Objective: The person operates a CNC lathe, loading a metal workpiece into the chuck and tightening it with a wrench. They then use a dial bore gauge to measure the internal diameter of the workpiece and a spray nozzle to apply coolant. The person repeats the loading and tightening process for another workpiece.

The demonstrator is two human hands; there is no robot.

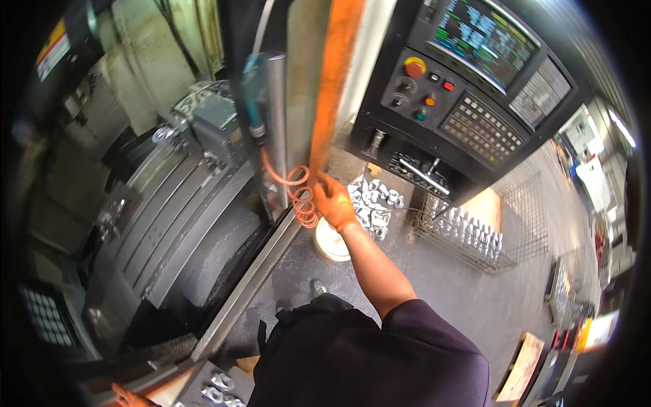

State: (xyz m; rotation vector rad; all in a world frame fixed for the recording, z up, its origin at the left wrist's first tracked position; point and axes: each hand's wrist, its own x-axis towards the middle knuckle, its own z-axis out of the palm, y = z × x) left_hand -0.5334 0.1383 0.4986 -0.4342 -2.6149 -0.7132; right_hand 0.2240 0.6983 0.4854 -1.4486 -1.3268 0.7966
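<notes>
My right hand (333,201), in an orange glove, is closed at the edge of the orange machine door (332,88). Beside it hangs a coiled orange air hose (303,197), which runs up to a teal air gun (253,98). At the lower left rim, only part of my left hand (129,396) shows, also gloved in orange; how its fingers are set is not clear. Near that hand, several shiny metal parts (220,388) lie on a grey surface. Inside the open machine, a grey fixture (217,125) sits on the slotted table (152,224).
A control panel (447,85) juts out at the upper right. Below it are a heap of metal parts (373,203), a pale round bucket (331,244) and a wire basket (519,224) holding rows of parts. A wooden pallet (521,366) lies at lower right.
</notes>
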